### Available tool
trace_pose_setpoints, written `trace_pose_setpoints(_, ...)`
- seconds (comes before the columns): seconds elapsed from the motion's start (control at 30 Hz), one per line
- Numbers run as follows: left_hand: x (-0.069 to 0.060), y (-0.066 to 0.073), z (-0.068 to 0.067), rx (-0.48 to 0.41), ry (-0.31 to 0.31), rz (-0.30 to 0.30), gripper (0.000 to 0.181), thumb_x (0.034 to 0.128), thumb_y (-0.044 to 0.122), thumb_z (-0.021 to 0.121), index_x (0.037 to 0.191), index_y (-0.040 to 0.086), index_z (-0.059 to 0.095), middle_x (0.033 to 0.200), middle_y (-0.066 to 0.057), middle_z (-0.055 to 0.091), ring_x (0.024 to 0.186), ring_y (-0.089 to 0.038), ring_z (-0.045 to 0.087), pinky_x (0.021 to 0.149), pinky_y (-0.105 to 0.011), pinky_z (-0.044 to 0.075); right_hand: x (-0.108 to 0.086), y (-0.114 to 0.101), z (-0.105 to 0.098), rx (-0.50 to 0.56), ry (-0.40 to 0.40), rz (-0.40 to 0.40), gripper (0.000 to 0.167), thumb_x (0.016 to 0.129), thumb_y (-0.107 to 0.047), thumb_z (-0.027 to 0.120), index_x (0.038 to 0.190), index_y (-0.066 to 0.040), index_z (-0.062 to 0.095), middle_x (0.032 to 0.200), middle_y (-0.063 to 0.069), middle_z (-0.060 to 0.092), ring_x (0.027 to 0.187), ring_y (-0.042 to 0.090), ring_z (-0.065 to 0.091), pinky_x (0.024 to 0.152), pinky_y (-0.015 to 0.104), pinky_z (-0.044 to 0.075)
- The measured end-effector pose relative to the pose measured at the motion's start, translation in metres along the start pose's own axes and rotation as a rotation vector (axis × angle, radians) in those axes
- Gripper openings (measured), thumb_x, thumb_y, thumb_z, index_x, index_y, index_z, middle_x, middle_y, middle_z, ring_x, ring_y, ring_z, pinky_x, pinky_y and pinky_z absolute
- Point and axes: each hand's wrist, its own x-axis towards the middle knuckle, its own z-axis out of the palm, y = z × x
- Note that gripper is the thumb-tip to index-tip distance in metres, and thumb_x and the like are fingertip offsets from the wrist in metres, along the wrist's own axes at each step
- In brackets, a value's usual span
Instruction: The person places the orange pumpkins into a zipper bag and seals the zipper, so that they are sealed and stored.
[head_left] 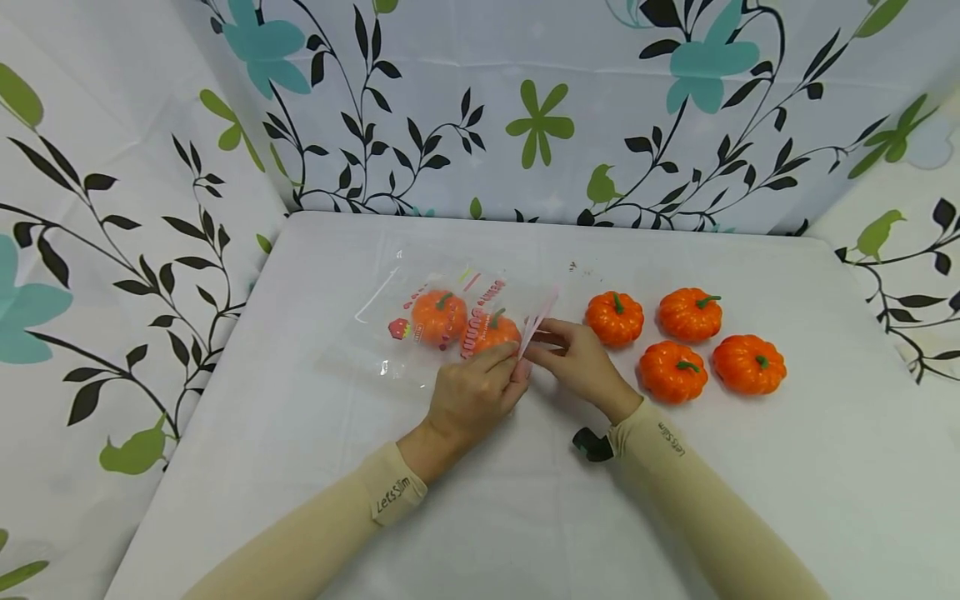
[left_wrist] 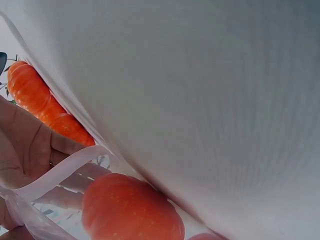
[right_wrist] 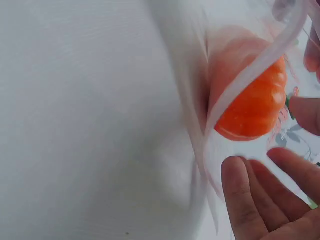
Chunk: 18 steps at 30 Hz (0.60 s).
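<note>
My left hand (head_left: 474,390) pinches the clear bag (head_left: 480,292) at its pink-edged mouth. My right hand (head_left: 581,362), fingers loosely extended, is at that opening; seems empty, though the film hides some fingertips. Two pumpkins (head_left: 438,317) inside the bag; four loose pumpkins (head_left: 672,372) to the right. Risk, I judge: left pinch slips, limp mouth collapses, snagging my fingers.

R hand (right_wrist: 276,200) nr clear bag (right_wrist: 252,71) w/ orange pumpkin (right_wrist: 252,111) inside.
</note>
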Motion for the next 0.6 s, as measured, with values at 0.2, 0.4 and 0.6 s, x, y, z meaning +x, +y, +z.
trace_pose_setpoints(0.2,0.000,-0.001,0.000,-0.013,-0.010,-0.003,0.009,0.0785,0.010,0.078,0.084,0.002,0.079,0.093,-0.007,0.076,0.083,-0.017,0.075,0.064,-0.030,0.061,-0.001,0.001,0.007,0.028,0.006,-0.076,0.035,0.095,-0.008,0.068,0.129,-0.002,0.067,0.125,0.013,0.069,0.112,0.030,0.067,0.094,0.045,0.056)
trace_pose_setpoints(0.4,-0.001,0.000,0.000,-0.010,-0.025,-0.007,0.009,0.0808,0.009,0.076,0.086,0.002,0.080,0.094,-0.007,0.076,0.082,-0.018,0.075,0.065,-0.030,0.061,0.001,0.000,0.012,0.048,-0.015,-0.110,0.034,0.098,-0.007,0.064,0.131,-0.001,0.066,0.124,0.014,0.069,0.107,0.028,0.065,0.091,0.040,0.055)
trace_pose_setpoints(0.6,-0.002,0.000,0.000,0.014,-0.017,-0.007,0.010,0.0827,0.009,0.073,0.087,0.004,0.080,0.094,-0.006,0.077,0.082,-0.016,0.075,0.063,-0.029,0.061,0.003,-0.001,0.015,0.092,-0.087,-0.119,0.034,0.100,-0.003,0.057,0.133,0.000,0.065,0.128,0.013,0.067,0.106,0.024,0.063,0.091,0.031,0.052)
